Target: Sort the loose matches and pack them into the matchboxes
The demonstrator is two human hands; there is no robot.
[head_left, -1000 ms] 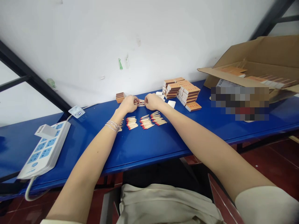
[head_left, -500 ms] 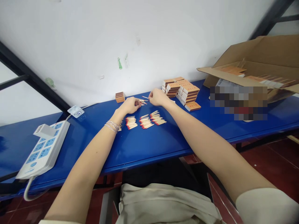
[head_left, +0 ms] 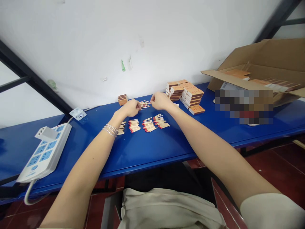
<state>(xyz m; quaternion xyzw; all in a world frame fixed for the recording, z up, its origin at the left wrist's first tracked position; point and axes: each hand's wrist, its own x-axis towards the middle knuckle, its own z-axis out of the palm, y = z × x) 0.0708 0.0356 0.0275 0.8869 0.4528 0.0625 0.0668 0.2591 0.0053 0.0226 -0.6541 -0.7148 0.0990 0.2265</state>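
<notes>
Left hand (head_left: 130,108) and right hand (head_left: 160,101), both grips narrow, at a loose bunch of red-tipped wooden matches (head_left: 145,104) on the blue painted tabletop (head_left: 152,152); whether either grip holds matches cannot be told. Four aligned piles of matches (head_left: 149,125) already lie nearer the person; beyond, one small orange matchbox (head_left: 123,99) and stacked orange-and-white matchboxes (head_left: 192,97), too many to count

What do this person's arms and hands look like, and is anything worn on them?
The left hand and right hand are bare, without gloves, and both forearms are uncovered. Several thin silvery bangles circle the left wrist. A cream short sleeve shows on the right upper arm.
</notes>
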